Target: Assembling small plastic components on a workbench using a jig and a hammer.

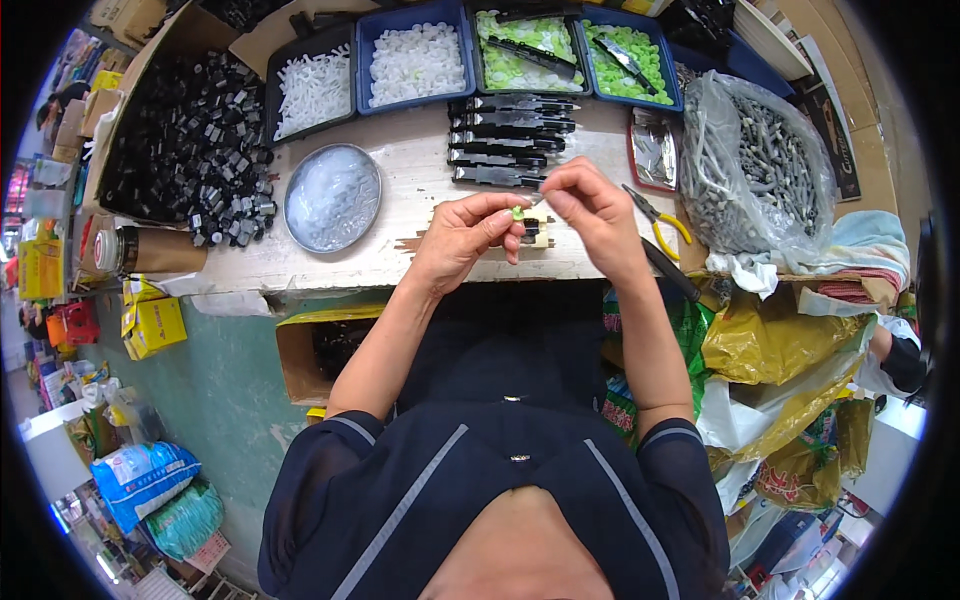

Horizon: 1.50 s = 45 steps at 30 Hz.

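Your left hand (458,238) partly hides a small green piece (518,213), pinched at the tips of thumb and finger. Just right of that grip, your right hand (597,215) curls inward; I cannot tell what it holds.

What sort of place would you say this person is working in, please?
Most likely a small-parts assembly workshop: a blue tray of white pieces and a heap of black parts surround the worktable, where the left hand holds a tiny green piece.
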### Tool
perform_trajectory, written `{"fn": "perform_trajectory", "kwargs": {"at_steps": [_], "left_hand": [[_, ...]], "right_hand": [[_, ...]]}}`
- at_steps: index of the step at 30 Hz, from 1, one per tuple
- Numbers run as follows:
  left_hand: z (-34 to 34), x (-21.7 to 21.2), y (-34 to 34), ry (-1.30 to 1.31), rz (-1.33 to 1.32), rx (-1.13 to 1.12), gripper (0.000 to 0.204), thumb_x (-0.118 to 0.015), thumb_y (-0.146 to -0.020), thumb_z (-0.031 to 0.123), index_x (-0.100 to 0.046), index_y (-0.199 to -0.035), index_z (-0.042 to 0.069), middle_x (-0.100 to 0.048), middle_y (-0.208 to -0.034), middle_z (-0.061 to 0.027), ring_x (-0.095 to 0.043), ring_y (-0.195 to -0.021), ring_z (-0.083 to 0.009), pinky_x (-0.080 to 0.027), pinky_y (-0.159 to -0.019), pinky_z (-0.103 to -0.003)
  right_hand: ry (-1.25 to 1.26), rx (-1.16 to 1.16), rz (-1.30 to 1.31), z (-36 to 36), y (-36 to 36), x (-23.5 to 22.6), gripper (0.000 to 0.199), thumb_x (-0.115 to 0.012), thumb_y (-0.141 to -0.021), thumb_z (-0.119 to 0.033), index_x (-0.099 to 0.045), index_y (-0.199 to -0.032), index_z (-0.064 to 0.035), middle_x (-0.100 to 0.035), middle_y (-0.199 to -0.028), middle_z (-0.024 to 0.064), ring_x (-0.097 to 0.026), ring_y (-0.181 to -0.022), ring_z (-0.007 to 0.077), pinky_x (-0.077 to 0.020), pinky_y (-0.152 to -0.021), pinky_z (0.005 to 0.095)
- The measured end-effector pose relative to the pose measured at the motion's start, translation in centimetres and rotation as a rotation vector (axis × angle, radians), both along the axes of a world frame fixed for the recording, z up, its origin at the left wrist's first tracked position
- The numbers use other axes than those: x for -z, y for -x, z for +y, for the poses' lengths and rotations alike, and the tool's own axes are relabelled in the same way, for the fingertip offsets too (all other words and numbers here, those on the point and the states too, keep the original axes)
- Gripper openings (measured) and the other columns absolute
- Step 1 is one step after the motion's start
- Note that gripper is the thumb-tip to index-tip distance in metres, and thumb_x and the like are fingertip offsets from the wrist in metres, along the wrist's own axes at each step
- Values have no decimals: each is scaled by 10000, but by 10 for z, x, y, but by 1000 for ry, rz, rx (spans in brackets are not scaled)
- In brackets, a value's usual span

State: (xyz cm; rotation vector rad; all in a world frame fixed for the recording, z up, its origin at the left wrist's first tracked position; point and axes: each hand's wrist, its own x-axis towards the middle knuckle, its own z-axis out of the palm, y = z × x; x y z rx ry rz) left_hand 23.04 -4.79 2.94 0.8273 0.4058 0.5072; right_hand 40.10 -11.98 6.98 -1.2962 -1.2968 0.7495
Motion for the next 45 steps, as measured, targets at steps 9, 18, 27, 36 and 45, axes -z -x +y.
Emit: {"fn": "perform_trajectory", "kwargs": {"at_steps": [9, 18, 27, 36, 45], "left_hand": [[-3, -2, 18, -20, -23, -22, 230, -549, -875, 88, -574, -1078, -16, -618, -805, -92, -593, -656, -123, -527, -584, -269], [-5, 10, 17, 106, -103, -94, 191, -569, -865, 114, -588, -1010, -9, -617, -762, -86, -586, -605, -120, -522, -513, -287], [-9, 16, 17, 246, -193, -194, 202, -567, -866, 132, -599, -1006, -11, -600, -727, -75, -555, -549, -119, -503, -486, -284], [-11, 8, 19, -5, -21, -303, 198, -580, -860, 122, -619, -996, -16, -596, -733, -57, -546, -587, -97, -472, -514, -226], [-1, 26, 33, -1310, 587, -539, 131, -692, -665, 96, -642, -786, 79, -573, -900, -22, -470, -923, -205, -321, -799, -327]], "right_hand": [[68, -63, -71, 9, 22, -4, 50, -568, -816, -44, -579, -841, -1, -519, -804, 43, -514, -736, 127, -403, -628, 235], [-93, 68, -161, 7, 46, 13, 115, -568, -784, 42, -613, -886, 13, -546, -828, 87, -556, -780, 174, -449, -653, 265], [-134, 125, -312, 1, 48, 20, 191, -612, -771, 26, -634, -956, -17, -565, -927, 84, -567, -803, 183, -466, -675, 270], [-351, 125, -642, 10, 44, 19, 151, -668, -672, -27, -600, -807, -32, -562, -755, 66, -528, -690, 226, -380, -581, 322], [-177, -66, -914, 13, 29, 38, 81, -641, -707, -88, -588, -767, -77, -529, -754, 24, -511, -747, 184, -327, -675, 327]]}}
